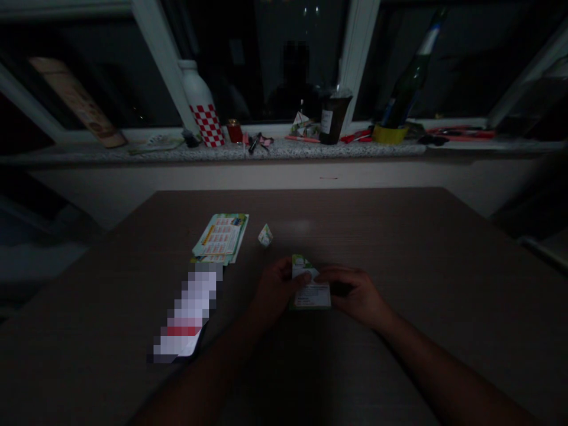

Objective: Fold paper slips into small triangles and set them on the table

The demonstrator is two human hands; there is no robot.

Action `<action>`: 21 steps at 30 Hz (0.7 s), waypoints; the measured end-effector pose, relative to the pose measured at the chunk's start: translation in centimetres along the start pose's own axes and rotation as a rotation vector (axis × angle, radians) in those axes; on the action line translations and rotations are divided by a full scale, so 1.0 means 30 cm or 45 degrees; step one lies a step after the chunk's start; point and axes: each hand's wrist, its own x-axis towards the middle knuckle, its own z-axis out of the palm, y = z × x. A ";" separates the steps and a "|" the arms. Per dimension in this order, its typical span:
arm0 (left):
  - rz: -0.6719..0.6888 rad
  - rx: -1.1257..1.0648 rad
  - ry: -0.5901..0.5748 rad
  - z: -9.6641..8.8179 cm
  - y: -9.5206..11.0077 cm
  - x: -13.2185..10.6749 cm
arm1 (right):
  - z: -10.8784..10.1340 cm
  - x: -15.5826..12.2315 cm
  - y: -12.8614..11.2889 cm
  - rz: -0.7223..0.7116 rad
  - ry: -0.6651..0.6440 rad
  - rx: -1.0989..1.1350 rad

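Between my two hands is a printed sheet of paper [313, 296], white with green parts, one top corner slanted as if folded down. My left hand [276, 290] grips its left side, the thumb lying across the front. At the upper right edge, the fingers of my right hand [355, 291] pinch the paper. Just beyond my left hand, a small folded paper piece [265, 236] stands on the table. Farther left lies a stack of printed sheets [222, 236], green and white with rows of text. Below that stack is a phone [189, 313] with a lit, blurred screen.
The dark wooden table [399, 236] ends at a wall beneath a granite windowsill [284, 151]. Along the sill stand a red-checked white bottle [205, 112], a dark cup [333, 118], a green glass bottle [406, 83], a tan cylinder [82, 103] and several small items. The room is dim.
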 end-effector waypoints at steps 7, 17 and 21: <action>-0.010 -0.017 -0.035 0.001 -0.003 -0.002 | 0.000 0.001 -0.013 0.019 0.097 0.046; 0.202 0.034 0.005 -0.020 0.002 -0.007 | -0.007 0.005 -0.013 0.164 0.253 0.108; 0.283 0.266 -0.054 -0.022 0.006 -0.021 | -0.012 0.002 -0.004 0.140 0.240 0.083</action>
